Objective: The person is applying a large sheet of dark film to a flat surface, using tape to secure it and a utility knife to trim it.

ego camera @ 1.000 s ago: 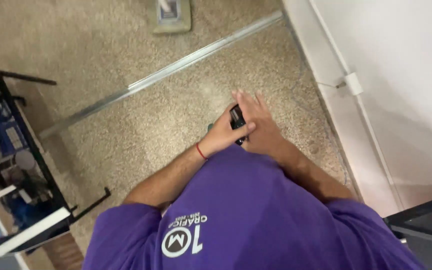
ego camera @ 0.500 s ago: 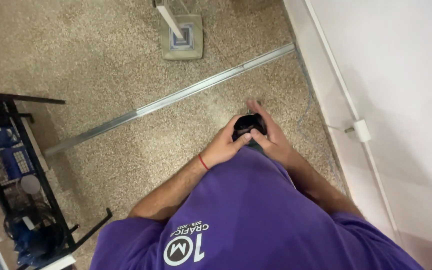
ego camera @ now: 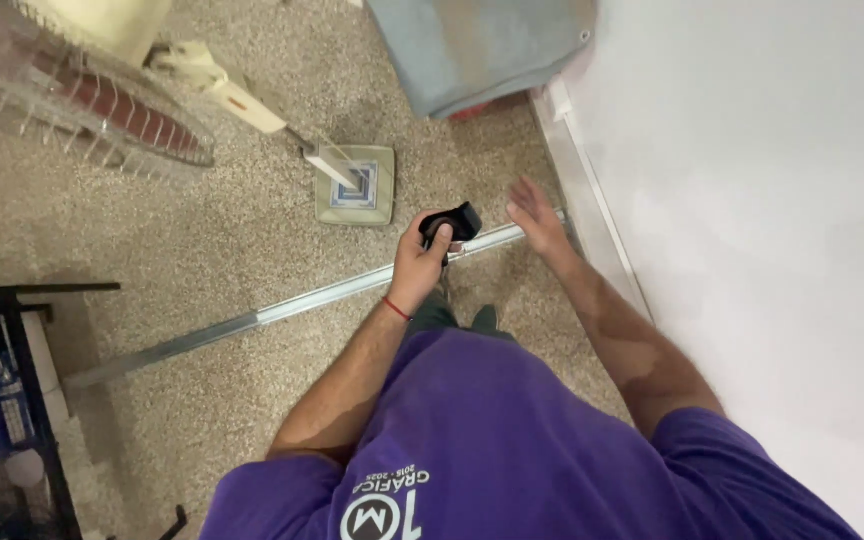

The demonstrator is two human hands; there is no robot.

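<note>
My left hand (ego camera: pixel 420 262) is raised in front of my purple shirt and grips a small black device (ego camera: pixel 452 224) between thumb and fingers. A red band sits on that wrist. My right hand (ego camera: pixel 534 215) hovers a little to the right of the device, fingers spread, holding nothing and not touching it. Both hands are above a long metal rail (ego camera: pixel 282 310) that lies across the speckled floor.
A white wall (ego camera: pixel 752 200) with a baseboard runs along the right. A fan's square base (ego camera: pixel 356 186) and wire guard (ego camera: pixel 82 110) stand ahead on the left, a grey cloth-covered object (ego camera: pixel 482 45) at the top. A black metal rack (ego camera: pixel 12 400) stands at the lower left.
My right hand has come off the black device and opened beside it; the left hand keeps hold. The view has moved forward, bringing the fan and the grey object closer.
</note>
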